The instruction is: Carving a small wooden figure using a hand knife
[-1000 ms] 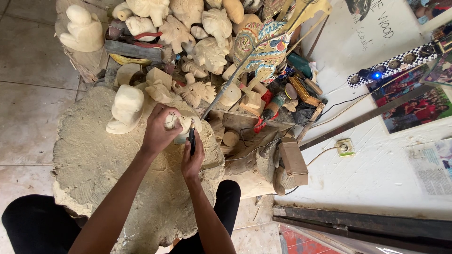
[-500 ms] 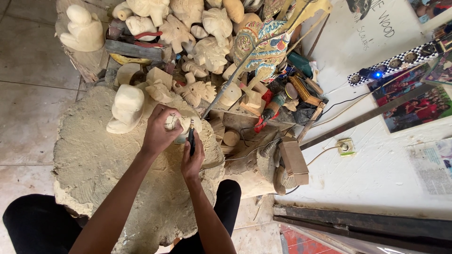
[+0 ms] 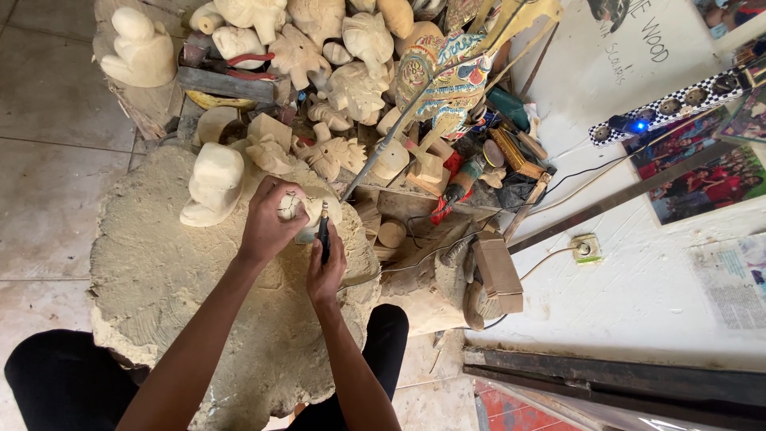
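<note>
A: Centre-left of frame: a person seated at a big rough stump surface (image 3: 159, 319), left hand (image 3: 267, 223) wrapped tight around a small pale wood carving (image 3: 307, 211), right hand (image 3: 325, 267) pinching a thin dark tool (image 3: 324, 233) upright, tip at the piece.

B: So both grips closed?

A: Yes. Left clamped on the carving, right closed on the tool, pen-style. The piece sits just above the surface, at its upper right edge.

B: How to do this bit well, in yr view?

A: Keep the left hand braced so the piece can't twist, take shallow strokes, and steer the tip away from the left fingers (image 3: 283, 199), which lie v. close to it.

B: What's around?

A: A blocky unfinished figure (image 3: 214, 182) just left of the hands, on the surface. Upper frame: a heap of pale carvings (image 3: 319, 56), plus a painted, multi-coloured figure (image 3: 443, 80). Another rough figure (image 3: 144, 49) at upper left.

B: Anything in the way?

A: Loose offcuts (image 3: 267, 144) crowd close above the hands, and a long metal rod (image 3: 383, 148) slants down towards the work. A cable (image 3: 415, 259) trails right, towards a wall socket (image 3: 585, 249).
</note>
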